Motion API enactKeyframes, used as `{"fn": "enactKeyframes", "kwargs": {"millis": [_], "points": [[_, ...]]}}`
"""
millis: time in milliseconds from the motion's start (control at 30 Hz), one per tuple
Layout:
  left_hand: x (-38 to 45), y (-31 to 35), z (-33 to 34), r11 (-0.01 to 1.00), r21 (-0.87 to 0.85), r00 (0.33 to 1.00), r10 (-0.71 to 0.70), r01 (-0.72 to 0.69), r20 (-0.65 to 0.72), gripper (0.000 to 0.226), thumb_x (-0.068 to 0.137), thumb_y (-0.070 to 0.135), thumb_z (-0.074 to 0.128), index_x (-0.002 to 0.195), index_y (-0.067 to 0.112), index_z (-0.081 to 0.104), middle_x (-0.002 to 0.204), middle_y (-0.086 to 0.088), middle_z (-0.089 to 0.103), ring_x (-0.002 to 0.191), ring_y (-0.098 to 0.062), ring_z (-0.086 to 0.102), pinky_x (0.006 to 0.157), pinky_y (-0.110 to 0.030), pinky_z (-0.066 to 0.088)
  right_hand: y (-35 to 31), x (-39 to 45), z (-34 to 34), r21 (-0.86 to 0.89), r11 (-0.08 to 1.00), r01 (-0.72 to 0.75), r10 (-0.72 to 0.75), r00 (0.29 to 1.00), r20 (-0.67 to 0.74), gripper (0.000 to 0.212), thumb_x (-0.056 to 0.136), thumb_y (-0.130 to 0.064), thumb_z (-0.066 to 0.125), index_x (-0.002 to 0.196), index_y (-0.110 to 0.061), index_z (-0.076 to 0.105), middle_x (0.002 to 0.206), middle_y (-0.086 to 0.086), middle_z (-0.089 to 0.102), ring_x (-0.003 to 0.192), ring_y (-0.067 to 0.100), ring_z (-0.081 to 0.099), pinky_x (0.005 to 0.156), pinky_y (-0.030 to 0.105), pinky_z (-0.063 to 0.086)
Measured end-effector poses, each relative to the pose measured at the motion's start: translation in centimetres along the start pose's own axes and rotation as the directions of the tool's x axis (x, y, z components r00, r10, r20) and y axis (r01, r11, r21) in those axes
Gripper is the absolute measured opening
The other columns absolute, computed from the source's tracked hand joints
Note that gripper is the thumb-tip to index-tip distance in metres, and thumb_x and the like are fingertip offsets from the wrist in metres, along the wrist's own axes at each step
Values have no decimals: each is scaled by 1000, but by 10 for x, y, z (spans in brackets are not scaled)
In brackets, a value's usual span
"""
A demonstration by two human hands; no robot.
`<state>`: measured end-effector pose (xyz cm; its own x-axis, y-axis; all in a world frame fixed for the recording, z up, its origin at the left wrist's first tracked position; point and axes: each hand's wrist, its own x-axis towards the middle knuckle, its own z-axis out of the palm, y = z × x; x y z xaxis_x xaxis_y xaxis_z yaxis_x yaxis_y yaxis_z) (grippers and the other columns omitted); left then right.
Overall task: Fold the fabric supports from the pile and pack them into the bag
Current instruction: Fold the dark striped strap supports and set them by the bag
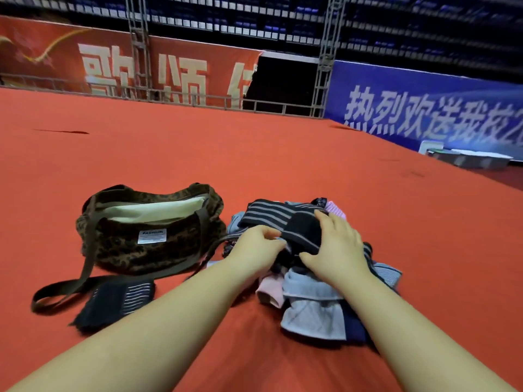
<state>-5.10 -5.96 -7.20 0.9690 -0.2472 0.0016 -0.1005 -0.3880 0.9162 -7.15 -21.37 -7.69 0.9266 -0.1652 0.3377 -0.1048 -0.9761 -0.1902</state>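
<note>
Fabric supports: a mixed pile (308,281) of black-striped, pale blue, pink and navy pieces, heaped on the red carpet to the right of the bag.
Top support: a black band with grey stripes (271,213), lying across the far side of the pile and reaching down between both hands.
Left hand (256,244): fingers curled at the near left end of the striped band, pinching its edge.
Right hand (336,250): laid over the dark end of the same band, fingers bent around it, thumb underneath.
Separate support: one black piece with pale stripes (113,302), flat on the carpet in front of the bag, apart from the pile and lying over the bag's strap.
Bag (147,233): leopard-print, mouth open, pale lining visible, a white label on its near side; its brown strap (70,290) loops forward onto the carpet.
Surface: red carpet (254,154) covering a broad, flat floor; a few dark marks farther off.
Room: a red banner (85,58) with large pale characters at far left, a blue banner (424,108) with white characters at right, a dark opening between them, metal truss columns (138,46), and dim rows of seating above.
Far right: flat grey boxes (469,158) at the carpet's edge.
</note>
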Motion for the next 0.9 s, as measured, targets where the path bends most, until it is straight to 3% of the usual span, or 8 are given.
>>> {"fn": "enactKeyframes", "kwargs": {"millis": [100, 200, 333, 467, 633, 767, 833, 900], "points": [[9, 13, 16, 853, -410, 946, -286, 323, 151, 14, 94, 14, 51, 81, 16, 53, 74, -1, 54, 63, -11, 51, 50, -18, 38, 17, 11, 0, 89, 995, -54, 41, 989, 140, 103, 72, -44, 70, 151, -23, 6, 155, 1, 20, 143, 20, 14, 116, 44, 12], [16, 18, 25, 703, -512, 869, -417, 494, 266, 11, 96, 18, 49, 89, 10, 54, 83, -4, 63, 69, -12, 60, 58, -21, 47, 30, 20, -1, 191, 979, -71, 23, 970, 240, 111, 69, -42, 73, 151, -24, 0, 156, 0, 21, 145, 18, 13, 116, 47, 4], [21, 21, 33, 602, -579, 834, -433, 550, 341, 13, 94, 23, 55, 90, 11, 55, 86, -4, 64, 75, -13, 61, 63, -23, 47, 35, 24, -4, 268, 963, 27, -57, 993, 106, 99, 70, -37, 70, 150, -25, 13, 148, -2, 36, 135, 20, 31, 115, 35, 13], [21, 20, 47, 615, -658, 889, -408, 435, 207, 8, 89, 22, 64, 86, 15, 62, 76, 2, 65, 69, -7, 61, 59, -17, 41, 30, 20, -10, 400, 906, 137, -145, 989, -11, 94, 72, -37, 71, 149, -29, 18, 150, -9, 31, 139, 15, 26, 113, 32, 24], [25, 28, 41, 449, -860, 941, -324, 240, 94, 6, 95, 14, 54, 98, 13, 59, 81, -1, 68, 70, -11, 63, 52, -20, 47, 43, 12, -23, 508, 858, 72, -95, 995, 19, 94, 64, -49, 79, 143, -35, 29, 129, -19, 47, 118, 2, 47, 102, 26, 38], [26, 40, 24, 341, -932, 952, -304, 123, 14, 12, 98, 13, 50, 89, 11, 57, 79, -1, 63, 57, -7, 58, 37, -13, 42, 67, 12, -25, 519, 851, -78, -64, 966, 250, 34, 71, -36, 80, 96, -20, 63, 88, -7, 68, 77, 11, 65, 74, 30, 50], [23, 42, 17, 292, -951, 959, -282, 98, 13, 11, 98, 15, 48, 98, 8, 57, 82, -3, 63, 60, -9, 61, 42, -17, 48, 72, 8, -23, 566, 818, -103, -58, 964, 259, 28, 76, -29, 77, 80, -6, 61, 72, 0, 61, 64, 13, 53, 65, 31, 42], [17, 41, 16, 313, -944, 972, -233, 106, 32, 17, 99, 22, 48, 103, 9, 58, 78, -2, 65, 66, -11, 62, 55, -23, 52, 69, 3, -24, 639, 760, -115, -42, 974, 225, 28, 81, -23, 73, 80, 1, 58, 71, 6, 57, 66, 13, 48, 66, 31, 38]]}}
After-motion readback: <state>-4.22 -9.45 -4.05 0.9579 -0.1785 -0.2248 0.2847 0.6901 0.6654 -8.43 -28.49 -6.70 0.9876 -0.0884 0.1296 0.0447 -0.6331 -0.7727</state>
